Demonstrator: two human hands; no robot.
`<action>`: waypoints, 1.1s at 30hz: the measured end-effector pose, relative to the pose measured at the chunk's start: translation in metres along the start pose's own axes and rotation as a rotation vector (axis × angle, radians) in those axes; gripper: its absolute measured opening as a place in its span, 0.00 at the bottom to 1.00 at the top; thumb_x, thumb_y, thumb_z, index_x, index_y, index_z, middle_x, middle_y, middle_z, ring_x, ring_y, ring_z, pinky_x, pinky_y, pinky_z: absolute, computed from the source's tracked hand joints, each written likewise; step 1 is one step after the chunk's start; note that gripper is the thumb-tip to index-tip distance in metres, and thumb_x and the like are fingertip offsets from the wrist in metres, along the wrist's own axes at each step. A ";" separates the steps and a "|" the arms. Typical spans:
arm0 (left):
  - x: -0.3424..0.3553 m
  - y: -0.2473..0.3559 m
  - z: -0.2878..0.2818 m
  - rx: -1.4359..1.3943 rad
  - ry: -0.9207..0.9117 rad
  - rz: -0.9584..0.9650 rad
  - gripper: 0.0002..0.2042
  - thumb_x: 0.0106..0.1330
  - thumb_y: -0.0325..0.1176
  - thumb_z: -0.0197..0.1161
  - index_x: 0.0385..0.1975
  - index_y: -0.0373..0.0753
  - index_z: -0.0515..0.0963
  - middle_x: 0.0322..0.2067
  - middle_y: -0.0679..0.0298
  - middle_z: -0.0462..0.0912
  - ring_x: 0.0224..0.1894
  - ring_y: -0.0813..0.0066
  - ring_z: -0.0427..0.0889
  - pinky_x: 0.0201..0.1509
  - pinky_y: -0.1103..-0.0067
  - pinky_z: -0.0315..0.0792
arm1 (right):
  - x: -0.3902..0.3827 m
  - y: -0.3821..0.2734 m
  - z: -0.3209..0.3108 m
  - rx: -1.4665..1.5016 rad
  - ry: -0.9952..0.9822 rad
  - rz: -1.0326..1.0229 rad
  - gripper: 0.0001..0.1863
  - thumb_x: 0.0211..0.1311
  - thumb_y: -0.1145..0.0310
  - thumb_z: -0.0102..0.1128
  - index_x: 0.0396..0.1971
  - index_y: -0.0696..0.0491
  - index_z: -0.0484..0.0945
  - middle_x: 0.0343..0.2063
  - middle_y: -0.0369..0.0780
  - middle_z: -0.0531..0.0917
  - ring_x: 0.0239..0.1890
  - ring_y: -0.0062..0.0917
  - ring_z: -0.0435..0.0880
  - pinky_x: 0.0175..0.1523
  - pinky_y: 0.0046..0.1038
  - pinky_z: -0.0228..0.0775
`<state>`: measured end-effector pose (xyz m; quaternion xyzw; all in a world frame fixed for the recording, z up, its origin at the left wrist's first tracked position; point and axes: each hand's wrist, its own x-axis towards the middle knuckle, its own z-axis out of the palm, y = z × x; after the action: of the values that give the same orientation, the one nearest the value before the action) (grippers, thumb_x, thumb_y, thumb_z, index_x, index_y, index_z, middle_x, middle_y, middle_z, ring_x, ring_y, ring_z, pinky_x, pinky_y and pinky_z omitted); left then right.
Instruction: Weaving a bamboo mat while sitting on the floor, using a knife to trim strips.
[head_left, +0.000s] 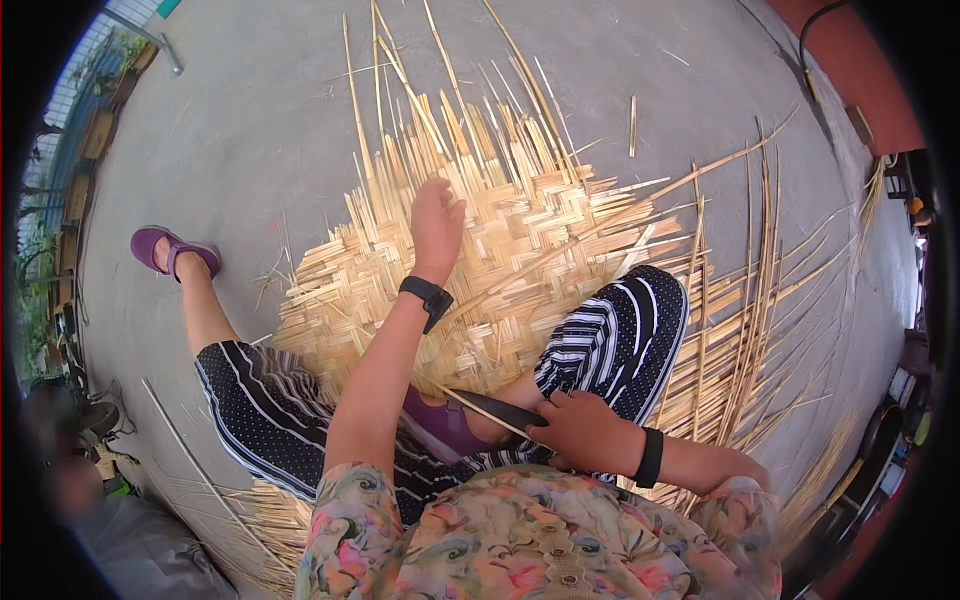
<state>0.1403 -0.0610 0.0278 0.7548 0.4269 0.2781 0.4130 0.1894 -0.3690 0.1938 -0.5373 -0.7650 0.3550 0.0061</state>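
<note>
A partly woven mat [380, 270] of pale, flattened reed strips lies on the floor in front of me, its upper edge fringed with loose ends. Over its upper middle is my left hand [437, 228], fingers bent down among the strips. Their tips are partly hidden, so what they pinch cannot be made out. Close to my lap, my right hand [588, 432] is closed around a knife with a dark, pointed blade [495, 411]. A thin pale strip [480, 407] runs along the blade into that hand. Long strips [550, 258] cross the mat diagonally.
My bent legs in patterned trousers [620, 330] flank the mat, and one purple shoe [188, 254] rests at left. A large spread of loose reeds [745, 330] lies at right. More reeds [270, 520] lie behind my left leg. Planters [92, 140] line the left side.
</note>
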 end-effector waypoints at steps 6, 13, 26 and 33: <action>-0.134 0.016 -0.009 -0.420 -0.111 -0.216 0.09 0.68 0.25 0.59 0.46 0.36 0.76 0.36 0.67 0.81 0.38 0.82 0.77 0.45 0.81 0.73 | 0.081 0.113 -0.026 -0.388 0.425 0.324 0.07 0.55 0.69 0.59 0.35 0.50 0.79 0.32 0.39 0.80 0.40 0.32 0.81 0.41 0.33 0.75; -0.179 0.015 -0.036 -0.527 -0.002 -0.354 0.07 0.69 0.24 0.60 0.45 0.34 0.77 0.36 0.68 0.80 0.38 0.82 0.77 0.44 0.82 0.73 | 0.116 0.191 -0.028 -0.652 0.308 0.391 0.06 0.56 0.70 0.58 0.30 0.49 0.84 0.33 0.39 0.84 0.42 0.32 0.81 0.46 0.34 0.71; -0.022 -0.004 -0.163 -0.382 0.096 -0.267 0.09 0.67 0.28 0.60 0.44 0.37 0.79 0.38 0.65 0.85 0.38 0.77 0.82 0.41 0.80 0.74 | 0.067 -0.004 0.071 -0.179 0.282 0.007 0.20 0.57 0.68 0.58 0.52 0.52 0.76 0.32 0.41 0.80 0.40 0.38 0.81 0.37 0.40 0.77; 0.085 0.016 -0.179 -0.449 -0.015 -0.347 0.10 0.68 0.30 0.58 0.46 0.37 0.79 0.39 0.64 0.85 0.38 0.76 0.82 0.42 0.79 0.75 | 0.024 -0.015 0.019 -0.098 0.145 0.163 0.13 0.55 0.70 0.59 0.42 0.53 0.79 0.37 0.43 0.76 0.43 0.37 0.77 0.36 0.32 0.78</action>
<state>0.0492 0.0777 0.1375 0.5621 0.4743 0.2852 0.6146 0.1597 -0.3617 0.1790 -0.6217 -0.7327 0.2768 0.0064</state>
